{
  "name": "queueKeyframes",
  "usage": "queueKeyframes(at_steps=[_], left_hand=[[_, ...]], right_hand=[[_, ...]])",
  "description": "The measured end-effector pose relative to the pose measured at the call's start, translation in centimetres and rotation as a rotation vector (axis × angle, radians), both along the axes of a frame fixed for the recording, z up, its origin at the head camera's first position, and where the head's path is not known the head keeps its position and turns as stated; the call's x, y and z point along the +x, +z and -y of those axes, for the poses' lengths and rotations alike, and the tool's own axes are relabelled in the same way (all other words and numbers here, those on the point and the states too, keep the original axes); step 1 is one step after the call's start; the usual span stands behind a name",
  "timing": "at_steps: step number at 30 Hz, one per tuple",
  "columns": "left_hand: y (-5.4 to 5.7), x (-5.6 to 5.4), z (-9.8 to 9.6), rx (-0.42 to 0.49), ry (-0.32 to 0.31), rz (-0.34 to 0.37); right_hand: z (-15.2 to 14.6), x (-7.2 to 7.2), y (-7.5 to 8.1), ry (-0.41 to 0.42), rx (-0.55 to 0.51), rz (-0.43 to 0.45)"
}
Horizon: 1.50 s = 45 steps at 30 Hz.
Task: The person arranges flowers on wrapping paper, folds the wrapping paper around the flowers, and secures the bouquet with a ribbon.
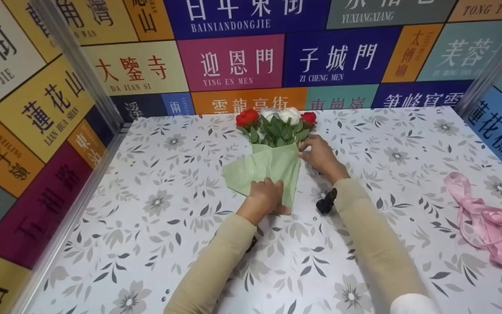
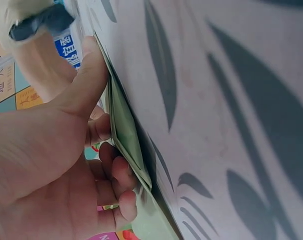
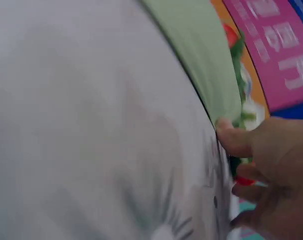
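A bouquet of red roses (image 1: 247,117) and white roses (image 1: 290,115) with green leaves (image 1: 277,130) lies on the table, wrapped in light green paper (image 1: 273,162). My left hand (image 1: 266,195) holds the wrap near its lower end. In the left wrist view its thumb (image 2: 91,67) lies along the folded paper edge, and the other fingers curl against the paper (image 2: 125,132). At the upper right corner of the wrap, beside the flowers, my right hand (image 1: 320,158) pinches the edge. The right wrist view has its thumb tip on that corner of the paper (image 3: 211,60).
A pink ribbon (image 1: 486,224) lies loosely bunched on the right of the table. The table (image 1: 159,244) has a floral-patterned white cover. Colourful panels with printed characters (image 1: 233,63) stand behind it and on both sides.
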<state>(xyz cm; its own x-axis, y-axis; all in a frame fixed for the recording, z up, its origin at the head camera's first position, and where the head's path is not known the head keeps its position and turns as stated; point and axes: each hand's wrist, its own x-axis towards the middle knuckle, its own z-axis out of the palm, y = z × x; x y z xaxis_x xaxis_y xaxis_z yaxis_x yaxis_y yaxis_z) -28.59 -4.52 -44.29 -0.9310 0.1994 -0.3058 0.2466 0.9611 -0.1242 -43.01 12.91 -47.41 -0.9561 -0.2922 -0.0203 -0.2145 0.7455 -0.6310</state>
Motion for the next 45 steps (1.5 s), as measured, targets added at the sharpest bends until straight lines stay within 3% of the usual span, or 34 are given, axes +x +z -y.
queueKeyframes(at_steps=[6, 11, 17, 22, 29, 32, 38, 45], left_hand=[[-0.2, -0.1, 0.1, 0.007, 0.013, 0.019], [-0.2, -0.1, 0.1, 0.025, 0.006, 0.012], [-0.3, 0.0, 0.0, 0.033, -0.006, -0.009], [0.0, 0.1, 0.0, 0.011, -0.011, 0.011], [0.5, 0.0, 0.3, 0.036, -0.043, -0.009], [0.8, 0.0, 0.5, 0.061, -0.048, -0.004], [0.8, -0.1, 0.7, 0.127, -0.057, 0.005], [0.5, -0.4, 0.9, 0.087, -0.068, 0.056]], right_hand=[[0.6, 2.0, 1.0, 0.138, 0.266, 0.017], [1.2, 3.9, 1.7, 0.231, 0.377, 0.088], [1.7, 5.1, 2.2, 0.234, 0.457, 0.160], [1.8, 5.1, 2.6, 0.224, 0.424, 0.238], [2.4, 3.8, 3.3, 0.139, 0.372, 0.213], [2.6, 3.5, 3.4, 0.142, 0.366, 0.218], [2.9, 2.9, 3.3, 0.211, 0.475, 0.216], [2.7, 2.9, 3.0, 0.232, 0.493, 0.249]])
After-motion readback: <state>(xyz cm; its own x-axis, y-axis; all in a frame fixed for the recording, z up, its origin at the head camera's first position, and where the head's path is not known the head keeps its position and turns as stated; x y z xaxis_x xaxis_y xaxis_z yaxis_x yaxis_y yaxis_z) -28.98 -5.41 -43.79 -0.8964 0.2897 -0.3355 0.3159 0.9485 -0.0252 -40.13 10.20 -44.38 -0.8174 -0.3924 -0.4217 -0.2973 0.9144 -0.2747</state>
